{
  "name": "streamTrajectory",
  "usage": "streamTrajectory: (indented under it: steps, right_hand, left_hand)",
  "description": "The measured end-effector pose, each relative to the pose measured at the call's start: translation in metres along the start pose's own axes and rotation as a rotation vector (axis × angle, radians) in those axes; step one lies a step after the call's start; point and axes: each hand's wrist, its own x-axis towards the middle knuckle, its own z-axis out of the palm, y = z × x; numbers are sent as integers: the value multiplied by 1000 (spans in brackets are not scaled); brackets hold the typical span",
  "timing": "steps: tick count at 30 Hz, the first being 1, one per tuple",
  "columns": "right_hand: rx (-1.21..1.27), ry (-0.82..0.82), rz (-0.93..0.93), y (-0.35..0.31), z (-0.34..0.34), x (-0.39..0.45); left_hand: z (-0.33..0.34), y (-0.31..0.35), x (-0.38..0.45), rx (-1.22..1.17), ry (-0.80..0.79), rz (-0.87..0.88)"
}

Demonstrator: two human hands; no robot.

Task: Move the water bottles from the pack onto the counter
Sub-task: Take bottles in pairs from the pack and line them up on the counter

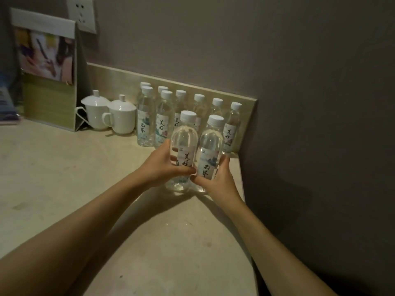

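Head view: left hand and right hand each wrap one full bottle mid-label, standing at the desk's two o'clock corner; heavy, slick, squeezable plastic, best held mid-body.

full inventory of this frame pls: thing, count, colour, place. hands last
Held bottles: 2, clear with white caps, at the counter's right end; left one, right one.
Standing bottles: 8 caps visible, clear with white caps, along the backsplash.
Lidded cups: 2, white, left of the bottles; and.
Folded card stand: 1, green and white with a photo, far left.
Wall socket: 1, white, upper left.
Counter: 1, beige.
Left hand: grips the left held bottle.
Right hand: grips the right held bottle.
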Motion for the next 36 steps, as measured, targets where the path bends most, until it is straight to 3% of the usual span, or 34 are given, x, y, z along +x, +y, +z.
streamTrajectory:
  steps: [6, 10, 16, 23, 27, 32, 36]
  right_hand:
    - [-404, 104, -27, 2, 10, 14]
    - [-451, 110, 5, -1, 16, 23]
    - [-477, 116, 69, -4, 28, 37]
    - [-474, 189, 122, -2, 40, 63]
    - [-564, 266, 145, -3, 53, 76]
    - [-606, 375, 167, -1, 63, 83]
    - [-604, 415, 177, -2, 63, 88]
  left_hand:
    - [1, -14, 0, 98, 108, 18]
    - [-4, -22, 6, 195, 44, 47]
    - [-10, -37, 20, 208, 193, -81]
    - [-24, -49, 43, 804, 219, -27]
    - [-28, -48, 62, 990, 197, -34]
    - [-30, -53, 78, 991, 144, -19]
    - [-23, -57, 81, 881, 191, 16]
